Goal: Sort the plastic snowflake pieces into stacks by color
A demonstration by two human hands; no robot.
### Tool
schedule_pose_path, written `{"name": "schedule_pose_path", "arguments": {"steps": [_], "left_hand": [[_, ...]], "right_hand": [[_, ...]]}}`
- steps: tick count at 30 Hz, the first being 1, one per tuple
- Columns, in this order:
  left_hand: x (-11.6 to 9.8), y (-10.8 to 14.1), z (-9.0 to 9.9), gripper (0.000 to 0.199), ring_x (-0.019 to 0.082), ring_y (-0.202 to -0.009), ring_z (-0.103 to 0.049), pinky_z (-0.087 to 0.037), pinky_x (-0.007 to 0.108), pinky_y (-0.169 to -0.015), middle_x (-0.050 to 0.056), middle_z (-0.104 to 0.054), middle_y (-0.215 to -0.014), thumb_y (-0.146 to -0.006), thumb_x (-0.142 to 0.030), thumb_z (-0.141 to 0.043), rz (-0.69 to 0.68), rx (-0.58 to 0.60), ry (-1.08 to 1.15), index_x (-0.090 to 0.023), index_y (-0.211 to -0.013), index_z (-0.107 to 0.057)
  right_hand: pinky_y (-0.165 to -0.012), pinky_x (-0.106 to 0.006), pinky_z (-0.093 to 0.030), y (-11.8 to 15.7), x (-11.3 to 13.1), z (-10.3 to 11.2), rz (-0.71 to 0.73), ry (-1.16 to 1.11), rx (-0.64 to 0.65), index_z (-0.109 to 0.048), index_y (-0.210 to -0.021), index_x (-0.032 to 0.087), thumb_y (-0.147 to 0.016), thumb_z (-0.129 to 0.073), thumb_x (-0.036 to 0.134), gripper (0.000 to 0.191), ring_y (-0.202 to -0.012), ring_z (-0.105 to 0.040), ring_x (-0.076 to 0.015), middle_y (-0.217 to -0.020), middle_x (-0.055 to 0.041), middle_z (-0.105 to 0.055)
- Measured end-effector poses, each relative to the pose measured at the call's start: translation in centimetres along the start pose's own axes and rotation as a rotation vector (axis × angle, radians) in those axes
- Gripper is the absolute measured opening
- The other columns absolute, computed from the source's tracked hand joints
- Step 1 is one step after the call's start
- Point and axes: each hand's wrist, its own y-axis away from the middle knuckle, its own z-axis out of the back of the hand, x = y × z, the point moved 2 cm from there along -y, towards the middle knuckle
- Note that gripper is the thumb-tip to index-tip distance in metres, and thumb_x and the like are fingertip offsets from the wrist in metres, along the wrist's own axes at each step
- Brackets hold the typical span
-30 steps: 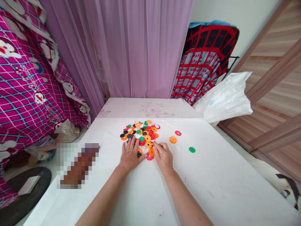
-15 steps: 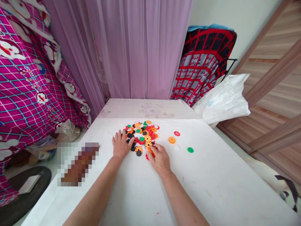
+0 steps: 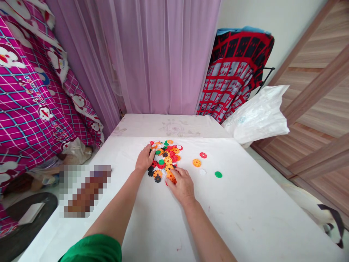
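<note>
A heap of notched, flower-shaped plastic discs (image 3: 168, 160) in red, orange, green, black and white lies on the white-covered table. My left hand (image 3: 144, 159) rests against the heap's left side, thumb apart from the fingers; some fingertips are hidden among the discs. On the near right edge, my right hand (image 3: 183, 184) has its thumb and fingers spread around some orange discs (image 3: 170, 176), touching the heap. Right of it lie single discs: a red one (image 3: 203, 155), an orange one (image 3: 196, 162), a white one (image 3: 203, 171) and a green one (image 3: 218, 174).
The white tablecloth (image 3: 229, 218) stretches toward me, with a floral cover (image 3: 174, 125) at the far end. A blurred-out item (image 3: 87, 191) lies on the left. A white plastic bag (image 3: 259, 116) stands by the right edge, and purple curtains (image 3: 169, 54) hang behind.
My left hand has moved right and slightly forward, in over the heap's left side, covering black discs there. A green sleeve now shows. My right hand stays by the orange discs.
</note>
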Motion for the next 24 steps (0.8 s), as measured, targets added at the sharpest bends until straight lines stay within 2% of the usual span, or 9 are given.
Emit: {"name": "schedule_pose_path", "arguments": {"steps": [3, 6, 10, 13, 15, 19, 22, 24], "left_hand": [[0.8, 1.8, 1.1, 0.055, 0.025, -0.133, -0.047, -0.033, 0.041, -0.114, 0.013, -0.056, -0.139, -0.094, -0.051, -0.037, 0.087, -0.187, 0.225, -0.015, -0.131, -0.056], [1.2, 4.4, 1.9, 0.049, 0.024, -0.130, -0.050, -0.035, 0.041, -0.112, 0.010, -0.061, -0.133, -0.092, -0.050, -0.042, 0.106, -0.288, 0.352, -0.019, -0.124, -0.061], [1.0, 7.0, 1.8, 0.046, 0.024, -0.127, -0.053, -0.037, 0.041, -0.111, 0.009, -0.063, -0.130, -0.091, -0.050, -0.045, 0.124, -0.294, 0.384, -0.020, -0.120, -0.063], [0.8, 7.9, 1.7, 0.047, 0.024, -0.126, -0.054, -0.038, 0.041, -0.111, 0.010, -0.063, -0.130, -0.090, -0.050, -0.046, 0.127, -0.289, 0.371, -0.020, -0.120, -0.063], [0.7, 8.1, 1.7, 0.047, 0.024, -0.126, -0.054, -0.038, 0.041, -0.111, 0.010, -0.063, -0.130, -0.090, -0.050, -0.045, 0.119, -0.280, 0.360, -0.019, -0.121, -0.062], [0.8, 8.0, 1.7, 0.049, 0.025, -0.125, -0.054, -0.037, 0.042, -0.111, 0.010, -0.063, -0.130, -0.090, -0.052, -0.044, 0.098, -0.254, 0.347, -0.019, -0.122, -0.061], [0.9, 7.8, 1.6, 0.050, 0.025, -0.125, -0.054, -0.037, 0.042, -0.111, 0.009, -0.063, -0.130, -0.089, -0.053, -0.044, 0.102, -0.243, 0.350, -0.020, -0.121, -0.062], [1.0, 7.7, 1.5, 0.051, 0.025, -0.125, -0.054, -0.036, 0.042, -0.111, 0.010, -0.063, -0.130, -0.089, -0.054, -0.045, 0.111, -0.233, 0.352, -0.020, -0.121, -0.062]], "right_hand": [[-0.088, -0.034, -0.047, -0.1, -0.1, -0.1, -0.001, 0.006, 0.000, -0.070, -0.110, 0.022, -0.080, -0.065, 0.032, 0.032, -0.097, -0.056, -0.0226, -0.105, -0.0076, -0.067], [-0.083, -0.034, -0.046, -0.1, 0.0, -0.2, 0.022, 0.028, 0.001, -0.070, -0.110, 0.020, -0.080, -0.065, 0.028, 0.031, -0.094, -0.056, -0.0228, -0.102, -0.0083, -0.068], [-0.078, -0.034, -0.044, -0.2, 0.5, -0.2, 0.058, 0.062, -0.016, -0.070, -0.106, 0.020, -0.081, -0.062, 0.026, 0.026, -0.086, -0.057, -0.0221, -0.097, -0.0080, -0.070], [-0.078, -0.033, -0.044, -0.7, -0.3, 0.2, 0.040, 0.048, -0.079, -0.068, -0.108, 0.019, -0.084, -0.059, 0.027, 0.027, -0.084, -0.059, -0.0207, -0.095, -0.0076, -0.072], [-0.080, -0.032, -0.044, -1.3, -2.2, 1.1, -0.028, 0.048, -0.132, -0.068, -0.109, 0.019, -0.085, -0.056, 0.030, 0.028, -0.084, -0.060, -0.0203, -0.093, -0.0076, -0.072], [-0.077, -0.033, -0.045, -2.8, -8.3, 3.9, -0.285, 0.131, -0.231, -0.068, -0.102, 0.020, -0.084, -0.054, 0.037, 0.029, -0.082, -0.061, -0.0221, -0.088, -0.0082, -0.071], [-0.079, -0.034, -0.046, -3.5, -11.9, 5.2, -0.323, 0.160, -0.209, -0.065, -0.104, 0.020, -0.081, -0.057, 0.039, 0.031, -0.082, -0.063, -0.0220, -0.089, -0.0071, -0.071], [-0.080, -0.034, -0.046, -3.7, -13.0, 5.2, -0.302, 0.157, -0.164, -0.064, -0.105, 0.020, -0.080, -0.058, 0.037, 0.031, -0.082, -0.063, -0.0211, -0.090, -0.0060, -0.071]]}}
